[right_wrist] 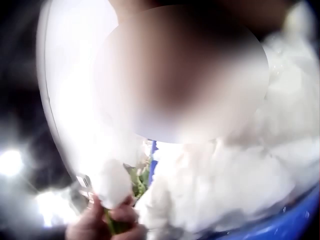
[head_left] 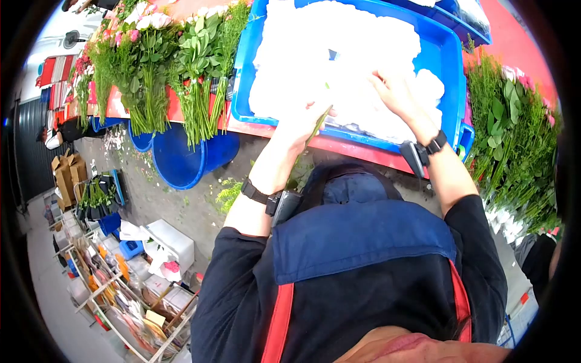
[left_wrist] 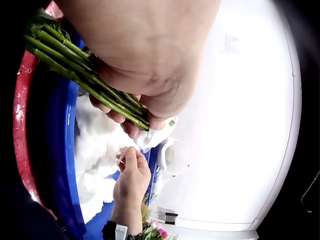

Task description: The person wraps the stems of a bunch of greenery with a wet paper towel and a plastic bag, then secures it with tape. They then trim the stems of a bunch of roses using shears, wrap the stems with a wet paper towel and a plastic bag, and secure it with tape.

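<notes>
My left hand [head_left: 302, 124] grips a small bundle of green stems [left_wrist: 90, 75] at the near edge of the blue tray [head_left: 242, 91]. At the stems' cut end, a rounded white wad [right_wrist: 114, 185] shows above the fingers in the right wrist view. My right hand [head_left: 396, 97] is over the soft white wadding [head_left: 339, 48] heaped in the tray. In the left wrist view its thumb and fingers are curled together, with the fingertips pinching at the white wadding. The right wrist view is mostly blurred, and glare washes out detail in the heap.
Bunches of leafy stems and flowers [head_left: 145, 72] lie left of the tray, and more greenery [head_left: 502, 133] lies to its right. Blue tubs [head_left: 181, 160] stand below the red tabletop [head_left: 248, 127]. Behind on the left is a rack of packaging [head_left: 133, 302].
</notes>
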